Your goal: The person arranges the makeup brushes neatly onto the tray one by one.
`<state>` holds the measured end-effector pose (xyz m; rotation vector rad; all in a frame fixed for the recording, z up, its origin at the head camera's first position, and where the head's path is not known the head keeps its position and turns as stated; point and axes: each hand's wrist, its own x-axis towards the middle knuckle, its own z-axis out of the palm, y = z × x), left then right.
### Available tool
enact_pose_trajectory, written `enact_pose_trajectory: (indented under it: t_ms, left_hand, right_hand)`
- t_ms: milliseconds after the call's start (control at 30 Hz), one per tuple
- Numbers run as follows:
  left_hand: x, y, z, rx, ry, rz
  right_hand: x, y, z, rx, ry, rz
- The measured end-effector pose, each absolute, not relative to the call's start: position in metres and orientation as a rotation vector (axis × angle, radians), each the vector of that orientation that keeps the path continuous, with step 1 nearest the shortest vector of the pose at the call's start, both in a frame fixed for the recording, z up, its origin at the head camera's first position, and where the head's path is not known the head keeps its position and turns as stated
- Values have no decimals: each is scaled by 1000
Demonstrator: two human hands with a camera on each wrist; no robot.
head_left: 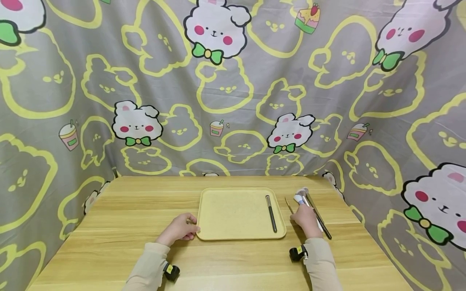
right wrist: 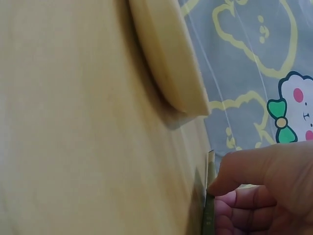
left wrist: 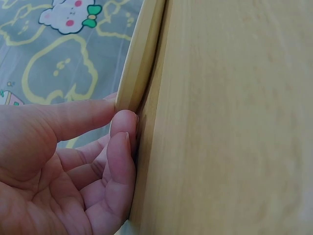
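Observation:
My left hand (head_left: 180,227) holds the near left corner of a pale yellow tray (head_left: 233,216); in the left wrist view its thumb is on the rim (left wrist: 139,58) and the curled fingers are against the side below. On the tray's right part lies a black-handled makeup brush (head_left: 271,214). Right of the tray, my right hand (head_left: 306,220) pinches a slim brush (head_left: 289,205) between thumb and fingers. Its olive handle (right wrist: 210,210) shows in the right wrist view, close over the table, with the rest of it out of frame.
Beside and partly under the right hand lie more brushes: a white one with a bluish head (head_left: 299,198) and a long dark-handled one (head_left: 323,226). The wooden table (head_left: 233,262) is enclosed by a grey patterned curtain (head_left: 233,157) at the back and sides.

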<state>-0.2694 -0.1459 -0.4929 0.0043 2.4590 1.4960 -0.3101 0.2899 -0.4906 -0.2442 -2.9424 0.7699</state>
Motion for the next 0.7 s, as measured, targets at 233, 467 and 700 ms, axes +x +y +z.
enact_pose_trajectory:
  t_ms: [233, 467, 700]
  left_hand:
    - [-270, -145, -492, -3, 2449, 1514]
    - [-269, -145, -492, -16, 2461, 1503]
    - [-268, -144, -491, -23, 2463, 1498]
  right_hand:
    - [-309, 290, -484, -221, -2920, 851]
    - [-308, 285, -477, -217, -2903, 903]
    - [-310, 278, -469, -195, -2876, 925]
